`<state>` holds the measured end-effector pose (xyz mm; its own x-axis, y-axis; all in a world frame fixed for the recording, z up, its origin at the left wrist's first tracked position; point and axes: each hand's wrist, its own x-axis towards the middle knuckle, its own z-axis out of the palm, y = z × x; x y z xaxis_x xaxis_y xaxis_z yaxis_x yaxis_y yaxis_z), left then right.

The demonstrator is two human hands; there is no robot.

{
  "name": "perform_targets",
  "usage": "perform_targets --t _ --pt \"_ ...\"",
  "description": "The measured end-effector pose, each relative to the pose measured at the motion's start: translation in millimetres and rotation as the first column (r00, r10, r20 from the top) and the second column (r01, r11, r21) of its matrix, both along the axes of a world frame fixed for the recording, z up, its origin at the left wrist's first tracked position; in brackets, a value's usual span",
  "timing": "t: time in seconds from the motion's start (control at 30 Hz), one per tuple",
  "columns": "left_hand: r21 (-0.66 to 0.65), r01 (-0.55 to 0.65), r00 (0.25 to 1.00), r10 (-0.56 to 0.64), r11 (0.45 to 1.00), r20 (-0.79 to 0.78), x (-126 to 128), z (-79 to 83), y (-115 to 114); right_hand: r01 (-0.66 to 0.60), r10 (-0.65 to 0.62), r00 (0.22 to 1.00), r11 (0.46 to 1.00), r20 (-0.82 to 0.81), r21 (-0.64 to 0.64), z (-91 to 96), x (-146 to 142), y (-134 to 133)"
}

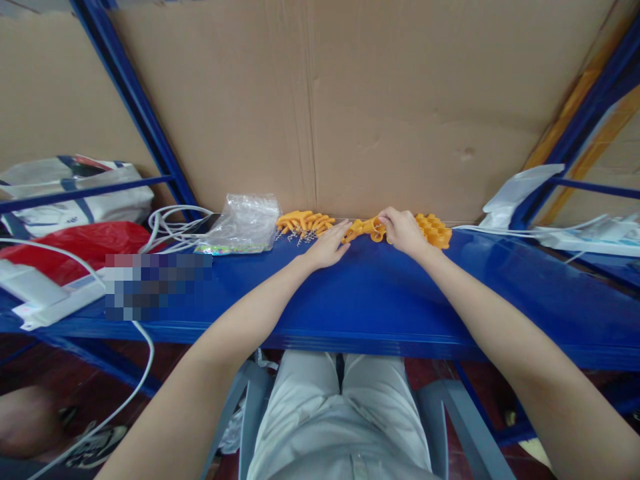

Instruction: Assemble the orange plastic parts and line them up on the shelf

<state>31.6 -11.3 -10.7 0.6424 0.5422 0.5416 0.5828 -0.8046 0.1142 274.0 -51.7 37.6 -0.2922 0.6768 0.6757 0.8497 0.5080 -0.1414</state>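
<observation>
My left hand lies palm down with its fingers stretched out, its fingertips at the near side of some orange plastic pieces. My right hand is closed in a pinch over an orange ring-ended piece; what sits between its fingertips is too small to make out. Left of my left hand is a pile of orange-handled corkscrews, their metal spirals toward me. Beside my right hand stands a tight cluster of orange tube-like parts, partly covered by that hand.
Clear plastic bags lie left of the corkscrews. Further left are white cables, a red bag and a white power strip on the blue table. Cardboard walls off the back. Another person's leg shows lower left.
</observation>
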Motion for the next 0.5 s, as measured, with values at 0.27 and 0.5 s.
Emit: perform_targets --t 0.27,0.5 --pt "0.056 -0.065 0.997 0.067 0.996 -0.036 11.6 23.1 -26.7 -0.276 0.280 0.928 0.960 -0.247 0.050 1.7 -20.4 -15.0" --pt "0.122 -0.229 0.960 0.245 0.966 -0.137 9.4 33.9 -38.2 -0.396 0.320 0.885 0.899 -0.337 -0.186 1.0 -20.4 -16.3"
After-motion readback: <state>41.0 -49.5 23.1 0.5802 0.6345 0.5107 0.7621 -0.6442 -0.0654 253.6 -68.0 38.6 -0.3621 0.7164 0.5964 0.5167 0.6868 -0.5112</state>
